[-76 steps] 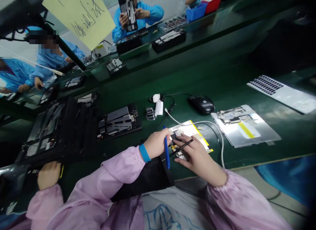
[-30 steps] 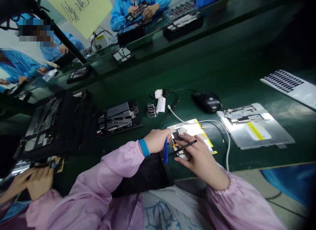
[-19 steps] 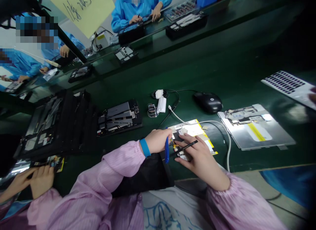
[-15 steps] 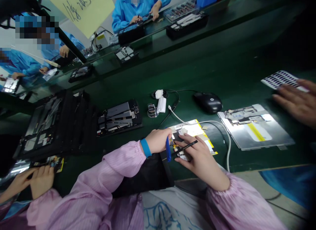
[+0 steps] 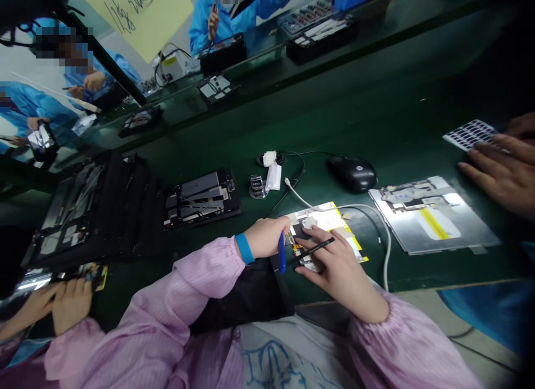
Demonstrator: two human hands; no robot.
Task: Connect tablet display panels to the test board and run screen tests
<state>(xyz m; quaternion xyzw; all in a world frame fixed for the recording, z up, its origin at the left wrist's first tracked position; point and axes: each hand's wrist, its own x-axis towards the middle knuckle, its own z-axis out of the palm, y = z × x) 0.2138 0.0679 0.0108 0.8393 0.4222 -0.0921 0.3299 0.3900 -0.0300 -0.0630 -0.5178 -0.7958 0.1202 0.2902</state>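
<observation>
My left hand (image 5: pixel 267 236) is closed around a slim blue plastic tool (image 5: pixel 282 254), which points down toward me. It works at the left edge of a flat device panel (image 5: pixel 321 216) with white and silver faces, yellow edging and small circuit parts. My right hand (image 5: pixel 334 261) rests on the panel's lower right part, fingers bent. A thin black stick-like tool (image 5: pixel 313 249) passes between its fingers, its lower end near the circuit parts. The hands hide part of the panel. A dark flat tablet-like piece (image 5: pixel 251 294) lies below my left wrist.
A white cable (image 5: pixel 387 238) loops around the panel's right side. Near it are a black mouse (image 5: pixel 355 173), a silver panel (image 5: pixel 438 219) and an opened device (image 5: pixel 203 199). Stacked devices (image 5: pixel 87 205) stand left. Co-workers' hands (image 5: pixel 505 166) (image 5: pixel 69 300) are on both sides.
My left hand and the blue tool have shifted slightly left. My right hand stays put. Across the bench, a co-worker has raised a dark flat piece; at far left another person holds a device up.
</observation>
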